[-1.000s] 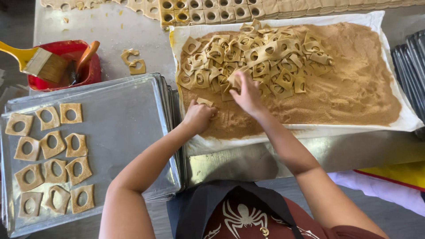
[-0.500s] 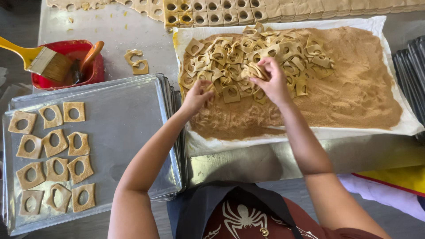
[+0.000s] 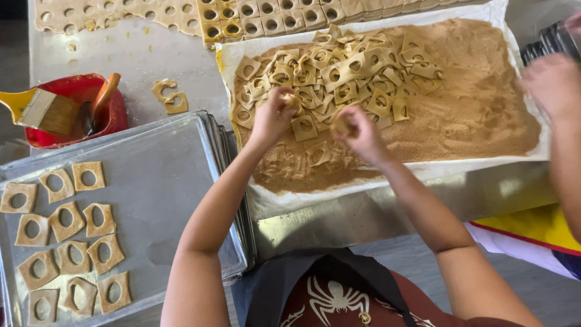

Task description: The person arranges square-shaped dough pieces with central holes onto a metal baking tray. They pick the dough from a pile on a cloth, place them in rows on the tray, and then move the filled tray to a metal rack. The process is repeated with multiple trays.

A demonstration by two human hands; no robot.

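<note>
Two hands: both work over the sugar-coloured crumb bed, each pinching a coated dough piece.
Left hand [image 3: 273, 115]: grip clamped on a small dough piece [image 3: 288, 99], lifted just above the heap.
Right hand [image 3: 358, 132]: grip closed on another dough bit [image 3: 341, 126], near the first, above the crumb.
Crumb sheet [image 3: 484, 103]: white paper spread with brown crumb [image 3: 466, 72], a heap of holed dough squares [image 3: 339, 72] on its left half.
Baking tray [image 3: 163, 181]: left of the sheet, on the table; coated squares [image 3: 66, 239] lie in rows at its far left, the rest bare.
Red bowl [image 3: 72, 91]: beyond the tray, with a wide brush [image 3: 45, 110] resting on it.
Another person's hand [image 3: 554, 82]: at the right edge, blurred.
Handling judgement: hold each square lightly by its edges, so the ring does not stretch or tear, and let loose crumb drop over the sheet.
</note>
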